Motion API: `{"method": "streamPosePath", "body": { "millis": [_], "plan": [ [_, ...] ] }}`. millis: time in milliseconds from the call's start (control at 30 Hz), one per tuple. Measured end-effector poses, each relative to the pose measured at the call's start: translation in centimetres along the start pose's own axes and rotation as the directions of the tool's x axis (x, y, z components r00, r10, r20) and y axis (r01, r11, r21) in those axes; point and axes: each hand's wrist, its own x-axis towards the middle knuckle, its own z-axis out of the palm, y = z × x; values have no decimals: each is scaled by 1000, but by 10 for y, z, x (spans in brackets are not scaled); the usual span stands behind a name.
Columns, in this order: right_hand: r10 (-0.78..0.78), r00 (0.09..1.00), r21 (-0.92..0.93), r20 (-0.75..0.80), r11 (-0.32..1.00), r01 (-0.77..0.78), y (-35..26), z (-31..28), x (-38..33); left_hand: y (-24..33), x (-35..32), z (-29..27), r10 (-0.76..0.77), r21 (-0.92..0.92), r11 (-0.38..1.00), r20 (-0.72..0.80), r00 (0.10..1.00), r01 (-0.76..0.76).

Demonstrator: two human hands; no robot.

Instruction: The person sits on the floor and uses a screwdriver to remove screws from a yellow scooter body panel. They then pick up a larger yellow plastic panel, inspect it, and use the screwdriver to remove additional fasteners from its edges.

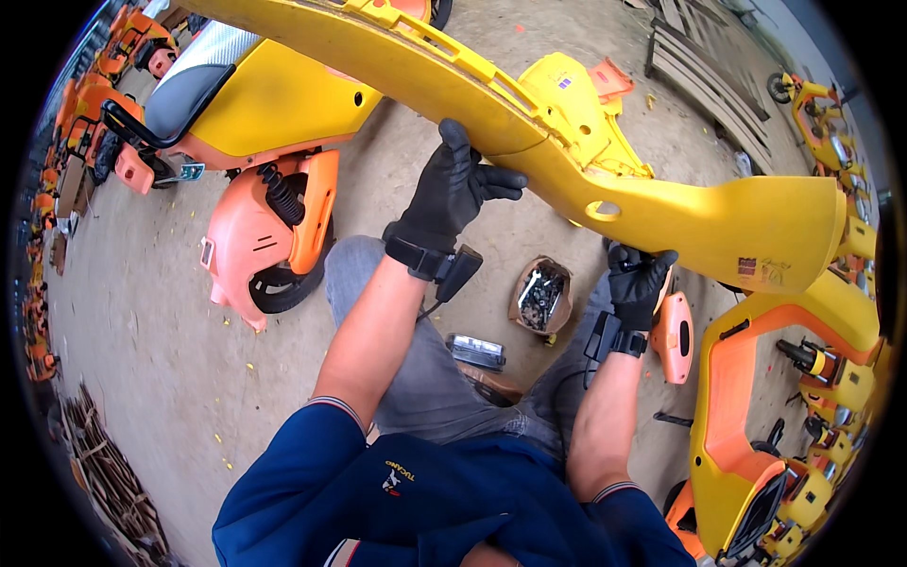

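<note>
Yellow scooter body panel (pixel 723 222) slants before us from far left to nearer right. Our black-gloved left hand (pixel 449 184) is open at its near edge; our right hand (pixel 638 283) curls beneath, its grip too hidden to tell.

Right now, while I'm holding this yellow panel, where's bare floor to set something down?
The widest, mostly bare floor is on your left, between the pink fender and the bundle of sticks. It's crowded between your legs, with the parts box and silvery block, and rightward, around the yellow-orange scooter.
</note>
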Motion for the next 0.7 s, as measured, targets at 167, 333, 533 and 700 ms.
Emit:
{"method": "streamPosePath", "body": {
  "millis": [167,333,533,700],
  "plan": [
    [38,999,50,22,998,-39,16,-10,10,5,-5,2,-29,-118,993,-69,997,21],
    [138,985,113,99,982,-149,44,-19,22,14,-10,-2,43,-202,977,-106,993,-64],
    [315,949,228,-8,925,-305,112,-10,29,40,-10,-7,224,-127,966,-34,974,-227],
    [415,910,-68,-5,908,-414,155,-23,30,42,-9,-13,261,63,965,-197,945,-253]
  ]
}}
